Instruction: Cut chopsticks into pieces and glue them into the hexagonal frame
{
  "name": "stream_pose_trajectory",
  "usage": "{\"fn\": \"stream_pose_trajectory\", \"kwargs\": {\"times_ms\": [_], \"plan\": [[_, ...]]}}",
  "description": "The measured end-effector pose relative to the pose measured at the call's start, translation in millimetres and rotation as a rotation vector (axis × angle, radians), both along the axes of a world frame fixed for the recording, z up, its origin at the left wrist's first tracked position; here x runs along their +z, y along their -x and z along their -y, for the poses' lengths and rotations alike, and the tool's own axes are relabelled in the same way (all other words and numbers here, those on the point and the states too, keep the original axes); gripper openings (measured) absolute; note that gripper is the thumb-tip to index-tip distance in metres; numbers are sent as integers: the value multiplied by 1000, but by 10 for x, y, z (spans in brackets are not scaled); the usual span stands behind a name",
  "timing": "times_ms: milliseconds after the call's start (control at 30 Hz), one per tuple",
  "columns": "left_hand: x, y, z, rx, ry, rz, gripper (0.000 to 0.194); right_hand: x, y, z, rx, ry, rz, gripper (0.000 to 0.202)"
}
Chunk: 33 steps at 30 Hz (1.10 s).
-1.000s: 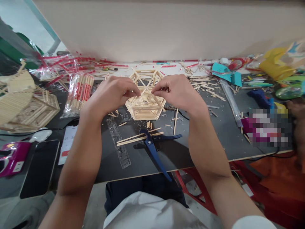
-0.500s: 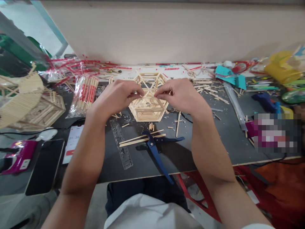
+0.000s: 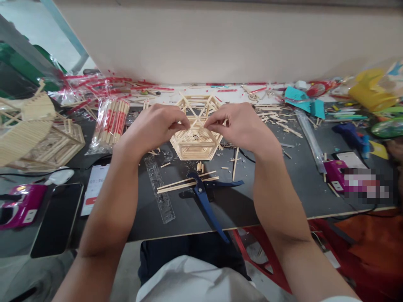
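A hexagonal frame of stacked wooden sticks (image 3: 197,155) stands on the dark table between my hands, with sticks crossing over its top. My left hand (image 3: 165,123) is pinched at the frame's upper left side, its fingertips closed on a thin wooden stick. Opposite it, my right hand (image 3: 236,123) pinches at the same stick near the crossing; the fingers partly hide the contact. Closer to me lies a blue-handled cutter (image 3: 204,201), beside a few loose wooden sticks (image 3: 176,185) that rest over a clear ruler (image 3: 162,195).
At left are a stick-built model (image 3: 63,147), a bag of red-wrapped sticks (image 3: 110,121), a black phone (image 3: 58,220) and a phone showing a timer (image 3: 94,188). Stick scraps (image 3: 277,117), a blue glue gun (image 3: 349,132) and a purple power strip (image 3: 335,174) lie at right.
Both hands keep almost the same pinch at the frame. The view has shifted slightly, and more of the purple power strip shows at right.
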<state>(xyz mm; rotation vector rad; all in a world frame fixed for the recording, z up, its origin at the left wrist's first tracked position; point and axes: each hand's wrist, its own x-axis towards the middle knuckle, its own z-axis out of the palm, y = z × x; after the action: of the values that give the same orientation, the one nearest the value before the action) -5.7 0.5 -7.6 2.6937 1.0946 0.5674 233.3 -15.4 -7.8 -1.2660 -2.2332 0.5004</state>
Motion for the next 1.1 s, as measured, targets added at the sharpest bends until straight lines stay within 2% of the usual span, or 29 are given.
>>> {"fn": "stream_pose_trajectory", "kwargs": {"times_ms": [367,700,1100], "plan": [[4,6,18,27,34,35,25,9,-45,19,-60,-32,-38,18],[39,-16,32,-16,40,13,31,19,-21,12,0,4,18,15],[-2,0,5,-16,50,56,27,26,-54,-7,-31,15,24,10]]}}
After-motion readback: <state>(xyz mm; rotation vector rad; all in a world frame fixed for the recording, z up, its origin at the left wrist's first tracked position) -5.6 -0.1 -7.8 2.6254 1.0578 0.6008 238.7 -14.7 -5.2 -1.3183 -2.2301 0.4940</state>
